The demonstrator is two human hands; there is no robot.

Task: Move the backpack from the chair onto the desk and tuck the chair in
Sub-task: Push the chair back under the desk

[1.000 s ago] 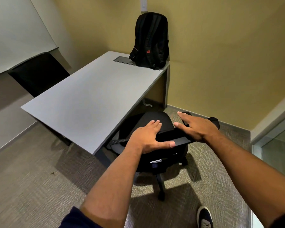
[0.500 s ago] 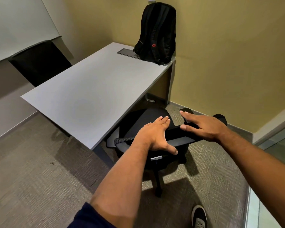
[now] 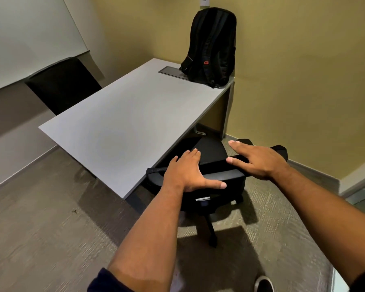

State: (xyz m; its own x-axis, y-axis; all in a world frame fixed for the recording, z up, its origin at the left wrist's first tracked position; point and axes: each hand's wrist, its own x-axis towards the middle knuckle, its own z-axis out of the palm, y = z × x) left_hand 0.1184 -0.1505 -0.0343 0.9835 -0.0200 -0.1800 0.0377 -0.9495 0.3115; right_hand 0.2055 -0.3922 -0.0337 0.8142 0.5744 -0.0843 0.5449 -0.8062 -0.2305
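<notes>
A: Head view, item one?
B: Backpack [image 3: 211, 47], black, small red mark on a strap; upright on the far right corner of the desk [image 3: 118, 127], back against the yellow wall, just beside a grey cable hatch [image 3: 171, 71] set in the top

A: Item two?
B: Chair [image 3: 211, 165], black, seat partly under the desk's near right edge; top of backrest and one base leg showing on the carpet [image 3: 40, 228]

A: Hands?
B: Left hand [image 3: 188, 172], flat on top of the backrest, fingers together and straight, thumb spread wide along its rear face; grips nothing. Right hand [image 3: 257, 160], likewise laid flat on the backrest's right part, fingers extended, thumb out; no closed grip

A: Other stock?
B: Second black chair [image 3: 63, 85] beyond the desk's left side; one shoe [image 3: 263, 284] at the bottom edge
</notes>
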